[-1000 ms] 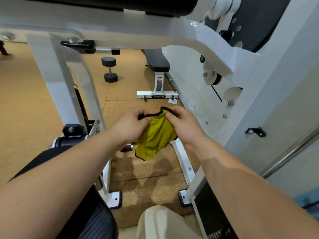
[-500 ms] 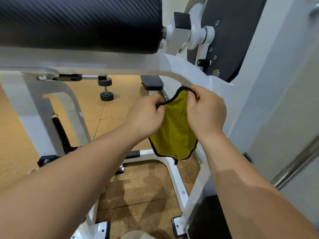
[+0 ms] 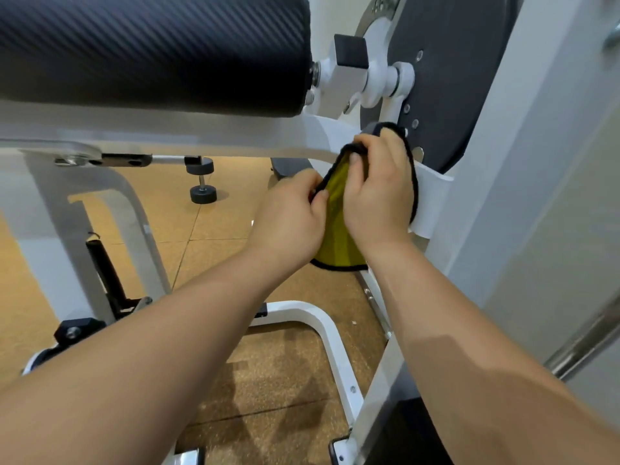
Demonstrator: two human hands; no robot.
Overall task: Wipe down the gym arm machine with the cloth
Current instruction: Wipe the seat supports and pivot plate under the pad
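Note:
A yellow cloth (image 3: 339,243) with a black hem hangs between my two hands. My right hand (image 3: 379,193) grips its upper edge and presses part of it against the white frame (image 3: 432,203) of the gym arm machine, just below the dark round plate (image 3: 446,78). My left hand (image 3: 288,223) pinches the cloth's left hem beside the right hand. The black padded roller (image 3: 151,52) of the machine spans the top of the view, above the white crossbeam (image 3: 201,132).
A dumbbell (image 3: 203,179) stands on the tan cork floor behind the machine. The end of a black bench (image 3: 288,166) shows past the crossbeam. White base tubes (image 3: 322,333) run along the floor below my arms. A grey wall with a metal rail (image 3: 590,333) is on the right.
Both hands have risen with the cloth and moved right, from mid-air over the floor to the white frame beside the round plate. The view has tilted upward.

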